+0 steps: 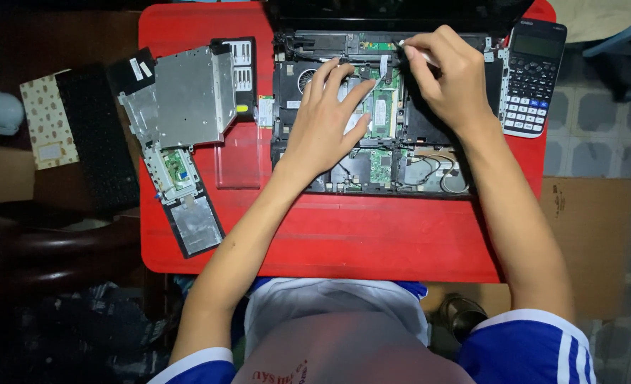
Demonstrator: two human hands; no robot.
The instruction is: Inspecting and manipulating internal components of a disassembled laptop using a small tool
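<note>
- While the opened black laptop base with exposed green circuit boards (390,153) lies at about one o'clock on the red square table top (344,235), both bare hands are placed over its inner parts.
- The left hand (326,124) is laid flat on the middle of the base, its fingers (344,82) spread apart and pointed towards twelve o'clock; nothing is gripped, and the fingertips are rested beside the green memory board (381,110).
- The right hand (450,75) is set at the twelve o'clock edge of the base, its fingers bunched together and pinched on a thin white tool (418,55), whose tip is directed towards ten o'clock, near the hinge strip.
- The board area being worked on is found between the two hands, just beneath the right fingertips and at three o'clock of the left fingertips.
- A removed silver and black laptop cover with a small green board (180,135) is seen at nine o'clock of the base, on the table.
- A dark scientific calculator with grey and blue keys (532,78) is placed at three o'clock, just beside the right wrist.
- A black keyboard panel (99,135) is left further out at nine o'clock, off the table.
</note>
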